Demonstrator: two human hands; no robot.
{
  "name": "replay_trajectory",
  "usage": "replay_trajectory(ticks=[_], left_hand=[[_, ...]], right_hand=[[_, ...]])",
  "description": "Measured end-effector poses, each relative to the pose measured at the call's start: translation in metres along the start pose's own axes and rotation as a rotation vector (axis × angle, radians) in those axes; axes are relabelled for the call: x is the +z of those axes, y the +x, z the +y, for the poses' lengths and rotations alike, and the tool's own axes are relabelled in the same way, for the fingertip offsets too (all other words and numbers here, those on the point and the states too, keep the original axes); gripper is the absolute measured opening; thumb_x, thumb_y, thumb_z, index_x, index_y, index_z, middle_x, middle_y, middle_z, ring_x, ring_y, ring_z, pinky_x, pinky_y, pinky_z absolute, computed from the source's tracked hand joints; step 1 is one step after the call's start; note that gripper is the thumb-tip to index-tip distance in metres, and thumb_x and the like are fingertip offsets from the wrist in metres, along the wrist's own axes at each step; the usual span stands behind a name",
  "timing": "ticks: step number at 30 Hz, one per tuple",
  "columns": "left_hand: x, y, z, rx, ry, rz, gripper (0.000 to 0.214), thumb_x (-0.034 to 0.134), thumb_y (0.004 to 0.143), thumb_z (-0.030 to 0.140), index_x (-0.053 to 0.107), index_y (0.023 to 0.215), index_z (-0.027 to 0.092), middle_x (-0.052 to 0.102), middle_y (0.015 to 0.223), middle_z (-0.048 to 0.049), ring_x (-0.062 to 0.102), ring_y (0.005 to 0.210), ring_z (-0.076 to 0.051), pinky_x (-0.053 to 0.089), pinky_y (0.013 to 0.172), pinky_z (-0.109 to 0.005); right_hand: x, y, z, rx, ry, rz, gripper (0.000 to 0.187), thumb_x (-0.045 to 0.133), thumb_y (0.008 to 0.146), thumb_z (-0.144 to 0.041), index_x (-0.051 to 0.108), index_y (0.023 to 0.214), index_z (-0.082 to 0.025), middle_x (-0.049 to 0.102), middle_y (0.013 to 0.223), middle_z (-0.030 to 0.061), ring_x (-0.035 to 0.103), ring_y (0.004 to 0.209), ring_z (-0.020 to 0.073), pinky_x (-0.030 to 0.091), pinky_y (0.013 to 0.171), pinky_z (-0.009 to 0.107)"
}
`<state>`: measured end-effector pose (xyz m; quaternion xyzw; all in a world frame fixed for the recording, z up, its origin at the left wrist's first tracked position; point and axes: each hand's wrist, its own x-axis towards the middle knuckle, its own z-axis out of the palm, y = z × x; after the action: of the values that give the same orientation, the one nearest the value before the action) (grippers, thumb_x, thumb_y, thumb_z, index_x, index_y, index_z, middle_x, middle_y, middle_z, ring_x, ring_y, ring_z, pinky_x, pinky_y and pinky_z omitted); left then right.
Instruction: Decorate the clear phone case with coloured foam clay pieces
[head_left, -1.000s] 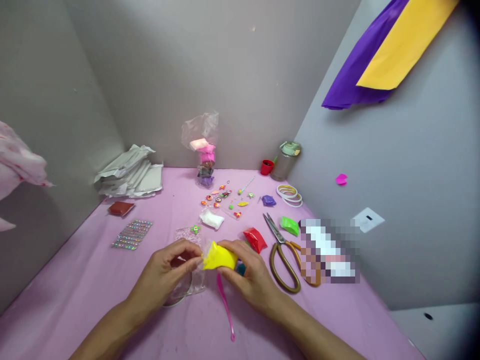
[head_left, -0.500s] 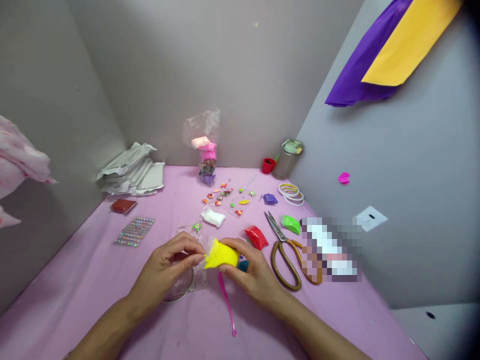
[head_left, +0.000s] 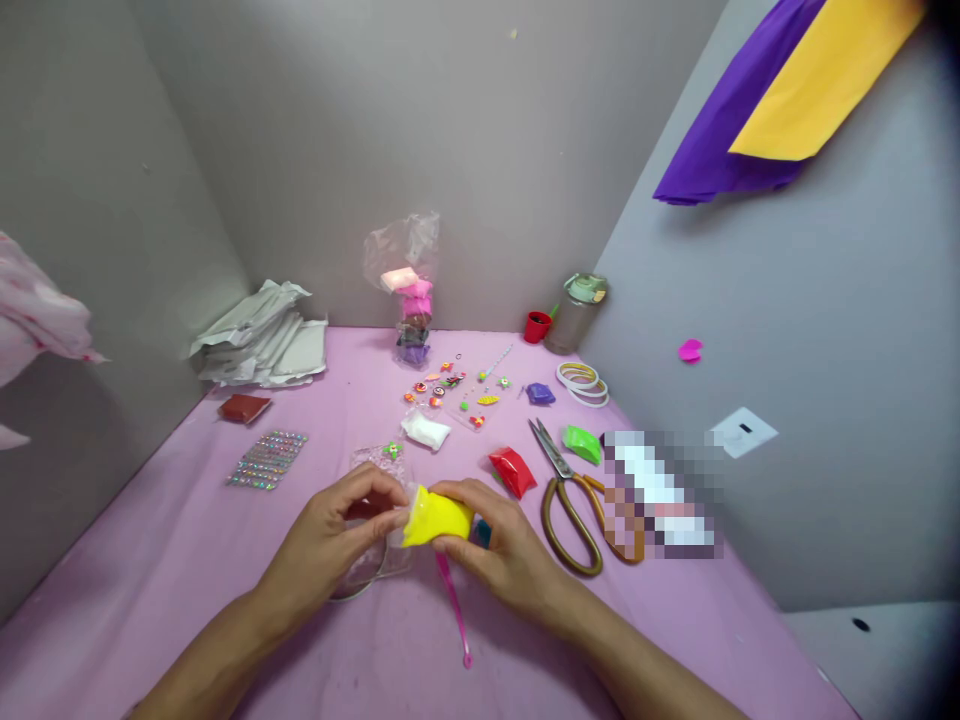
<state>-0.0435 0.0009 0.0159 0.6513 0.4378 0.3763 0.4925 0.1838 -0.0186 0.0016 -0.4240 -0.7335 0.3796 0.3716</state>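
A small yellow clay packet [head_left: 436, 518] is held between both hands, low over the pink table [head_left: 187, 560]. My right hand [head_left: 504, 550] grips the packet's body from behind and below. My left hand [head_left: 330, 545] pinches the packet's clear plastic end on its left side. Under my left hand lie a clear round lid and some clear wrapping. A pink plastic tool [head_left: 453, 606] lies on the table just below the packet.
Scissors [head_left: 568, 510], red [head_left: 512, 471], green [head_left: 581, 443], white [head_left: 425, 429] and purple [head_left: 538, 393] clay packets lie to the right and beyond. A bag of clay packets [head_left: 411, 300], small charms, tape rolls [head_left: 582, 382], a red cup [head_left: 537, 326], a bottle, a gem sticker sheet [head_left: 266, 460] and white bags [head_left: 262, 340] stand farther off.
Both hands stay on the yellow packet. The packet has been turned slightly and squeezed, and sits a little lower and to the left.
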Motion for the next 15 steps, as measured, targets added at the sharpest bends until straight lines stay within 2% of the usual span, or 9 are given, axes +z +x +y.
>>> replay_trajectory(ticks=[3,8,12,15], left_hand=[[0.0026,0.0003,-0.0022,-0.090,-0.037,0.003,0.013,0.066,0.087,0.033,0.067,0.096,0.023,0.066,0.090,-0.0014,0.061,0.085,-0.020,0.048,0.078,-0.030],[0.0054,-0.0001,-0.0037,-0.099,-0.022,0.002,0.012,0.064,0.087,0.026,0.064,0.099,0.022,0.062,0.089,0.0003,0.059,0.081,-0.018,0.047,0.076,-0.029],[0.0050,0.0009,-0.0036,-0.149,-0.209,-0.016,0.016,0.071,0.082,0.029,0.060,0.090,0.021,0.058,0.081,0.0029,0.055,0.074,-0.015,0.045,0.067,-0.025],[0.0043,0.0005,-0.0023,-0.129,-0.267,-0.016,0.019,0.074,0.079,0.029,0.057,0.083,0.021,0.055,0.074,0.0050,0.052,0.067,-0.013,0.041,0.061,-0.023]], right_hand=[[0.0022,0.0002,0.0014,-0.021,0.002,0.005,0.041,0.074,0.086,-0.020,0.064,0.126,-0.022,0.069,0.115,0.0055,0.063,0.105,0.0213,0.048,0.092,0.034],[0.0054,0.0013,0.0041,-0.055,-0.047,0.017,0.041,0.074,0.085,-0.018,0.064,0.125,-0.022,0.069,0.111,0.0056,0.062,0.101,0.0215,0.048,0.089,0.034],[0.0024,0.0016,0.0010,-0.053,-0.028,0.033,0.042,0.074,0.086,-0.019,0.064,0.126,-0.021,0.069,0.112,0.0058,0.063,0.101,0.0210,0.048,0.090,0.034],[-0.0001,0.0015,-0.0027,-0.046,-0.008,-0.014,0.041,0.074,0.086,-0.021,0.064,0.126,-0.021,0.069,0.113,0.0060,0.063,0.103,0.0211,0.049,0.090,0.034]])
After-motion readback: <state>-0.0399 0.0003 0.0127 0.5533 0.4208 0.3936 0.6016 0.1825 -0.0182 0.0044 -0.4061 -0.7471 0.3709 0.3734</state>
